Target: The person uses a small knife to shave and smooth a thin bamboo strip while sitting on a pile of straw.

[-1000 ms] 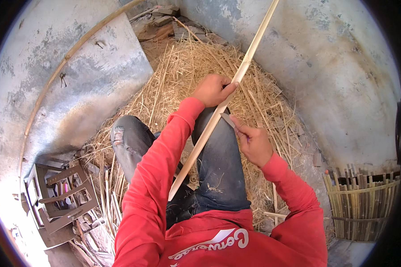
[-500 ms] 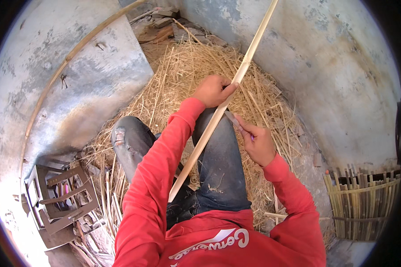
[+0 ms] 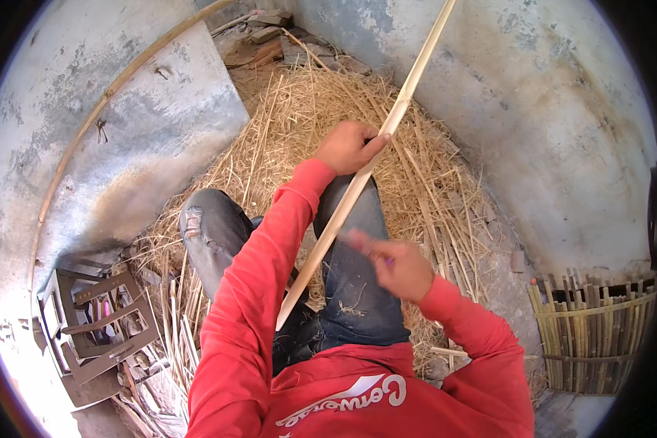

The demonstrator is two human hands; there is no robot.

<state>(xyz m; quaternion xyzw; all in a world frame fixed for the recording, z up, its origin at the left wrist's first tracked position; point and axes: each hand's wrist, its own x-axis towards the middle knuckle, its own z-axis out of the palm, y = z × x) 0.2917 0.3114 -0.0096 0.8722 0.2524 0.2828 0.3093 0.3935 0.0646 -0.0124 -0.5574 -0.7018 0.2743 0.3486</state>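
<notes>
A long, pale split bamboo strip (image 3: 341, 219) slants from my lap, across my right thigh, up toward the far wall. My left hand (image 3: 352, 148) is closed around it beyond the knee, thumb along its right edge. In my right hand (image 3: 401, 269) is a small knife (image 3: 348, 236), its blade smeared by motion. A bit of purple shows between those fingers. The blade is beside the right edge of the strip, above my thigh; whether it touches cannot be made out.
Straw-like shavings (image 3: 299, 117) cover the floor ahead. A bundled slatted bamboo piece (image 3: 595, 332) stands at right by the wall (image 3: 533, 131). A dark frame-like object (image 3: 109, 321) lies at left, below a long curved pole (image 3: 73, 153). Broken bricks (image 3: 266, 34) sit in the far corner.
My right hand with the knife has moved nearer to me and leftward, along the bamboo strip. My left hand and the strip have barely moved.
</notes>
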